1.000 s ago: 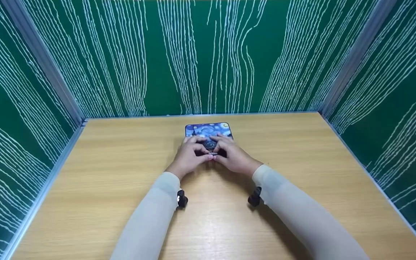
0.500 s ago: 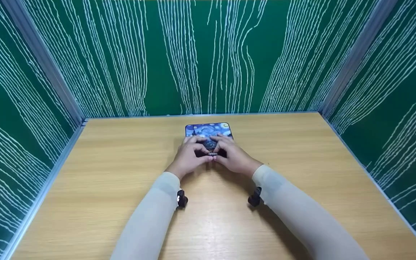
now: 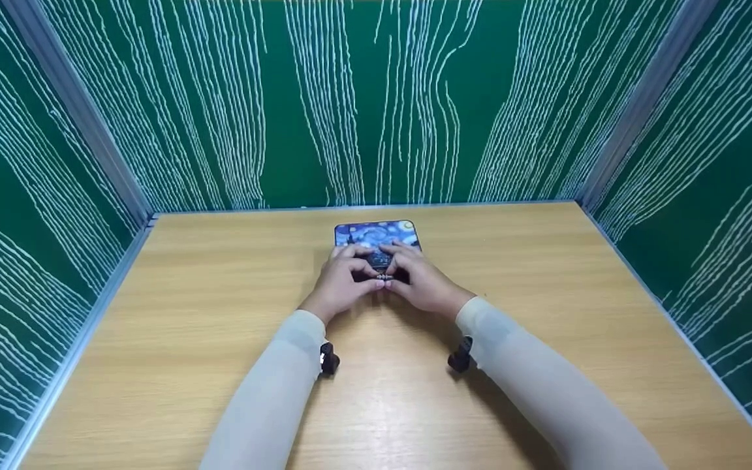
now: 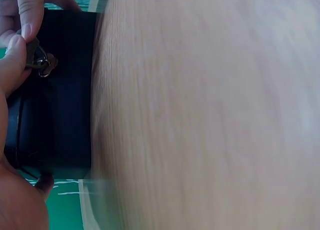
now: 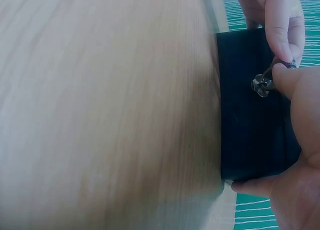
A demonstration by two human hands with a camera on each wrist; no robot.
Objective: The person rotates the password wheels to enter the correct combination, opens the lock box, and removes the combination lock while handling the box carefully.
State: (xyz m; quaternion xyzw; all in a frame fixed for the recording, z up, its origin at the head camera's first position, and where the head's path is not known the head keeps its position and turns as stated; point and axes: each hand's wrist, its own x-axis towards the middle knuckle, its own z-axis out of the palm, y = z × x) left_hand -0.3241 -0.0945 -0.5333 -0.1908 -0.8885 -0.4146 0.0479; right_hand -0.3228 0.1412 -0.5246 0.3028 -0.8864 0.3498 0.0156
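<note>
A dark box (image 3: pixel 376 234) with a blue swirling starry-night picture on its lid sits near the table's back edge. On its front is a small metal clasp (image 4: pixel 45 65), also visible as a latch (image 5: pixel 261 85) in the right wrist view. My left hand (image 3: pixel 342 282) curls over the left front corner, its thumb and index finger at the clasp. Mirroring it, my right hand (image 3: pixel 425 282) has its thumb and index finger on the clasp from the right. Other fingers of both hands rest along the lid and sides. The lid looks closed; the fingertips hide part of the clasp.
The box stands on a light wooden table (image 3: pixel 219 339). Green panels (image 3: pixel 389 104) with white wavy lines enclose the back and both sides, joined by grey metal posts (image 3: pixel 643 98). A small black camera (image 3: pixel 329 360) is worn on each wrist.
</note>
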